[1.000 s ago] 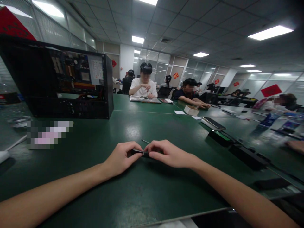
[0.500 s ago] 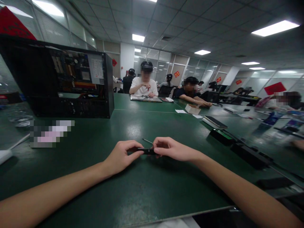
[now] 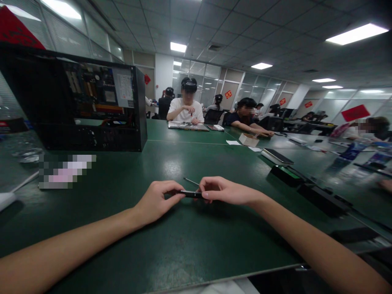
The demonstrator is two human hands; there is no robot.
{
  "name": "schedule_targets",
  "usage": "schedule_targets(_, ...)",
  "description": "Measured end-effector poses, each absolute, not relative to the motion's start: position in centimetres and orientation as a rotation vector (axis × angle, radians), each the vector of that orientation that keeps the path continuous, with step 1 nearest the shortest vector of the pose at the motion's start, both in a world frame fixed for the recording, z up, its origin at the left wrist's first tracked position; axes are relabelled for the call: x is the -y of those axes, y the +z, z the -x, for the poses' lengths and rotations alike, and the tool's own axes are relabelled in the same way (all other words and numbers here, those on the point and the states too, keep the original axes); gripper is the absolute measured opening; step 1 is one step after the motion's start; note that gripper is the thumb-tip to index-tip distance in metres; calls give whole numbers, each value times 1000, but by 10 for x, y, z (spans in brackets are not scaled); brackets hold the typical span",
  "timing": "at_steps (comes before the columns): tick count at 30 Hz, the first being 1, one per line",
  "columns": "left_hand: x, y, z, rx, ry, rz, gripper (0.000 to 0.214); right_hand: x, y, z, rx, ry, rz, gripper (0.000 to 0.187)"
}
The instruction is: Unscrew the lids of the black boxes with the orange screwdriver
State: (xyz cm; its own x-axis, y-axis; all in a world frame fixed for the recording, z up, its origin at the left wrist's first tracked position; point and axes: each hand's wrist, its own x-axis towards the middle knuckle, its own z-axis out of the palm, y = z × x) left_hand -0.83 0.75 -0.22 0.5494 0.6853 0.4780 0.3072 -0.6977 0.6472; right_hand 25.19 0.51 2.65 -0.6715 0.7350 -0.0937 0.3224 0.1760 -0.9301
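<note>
Between my two hands is a small, narrow black bar-shaped object (image 3: 190, 194), held just above the green table. My left hand (image 3: 159, 201) pinches its left end between thumb and fingers. The thumb and fingers of my right hand (image 3: 225, 190) close on its right end and hide part of it. A thin metal rod (image 3: 190, 181), like a screwdriver shaft, points up and left from behind my right fingers. Its other end is hidden, so I cannot tell whether my right hand holds it.
An opened black computer case (image 3: 141, 110) stands at the left, by a clear plastic bottle (image 3: 26, 149). To the right lie black boxy parts (image 3: 321, 198) with cables. A small box (image 3: 248, 140) sits farther back. Several people work around the green table (image 3: 183, 249).
My right hand has shifted slightly right. The black bar appears turned a little, with more of its length and a pale edge showing. My left hand has barely moved.
</note>
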Motion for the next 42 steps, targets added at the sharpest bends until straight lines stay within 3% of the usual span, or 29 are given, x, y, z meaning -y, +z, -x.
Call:
schedule_targets(34, -5, -4, 8, -773, 947, -2394, 11, 2, 25, -245, 2079, 1647, 961, 43)
schedule_targets(39, -8, -4, 5, -832, 981, -2277, 35, -10, 58, -281, 2221, 1351, 1133, 44)
schedule_targets(42, -9, -4, 5, -841, 951, -2252, 30, -25, 81, -340, 2143, 671, 1565, 44)
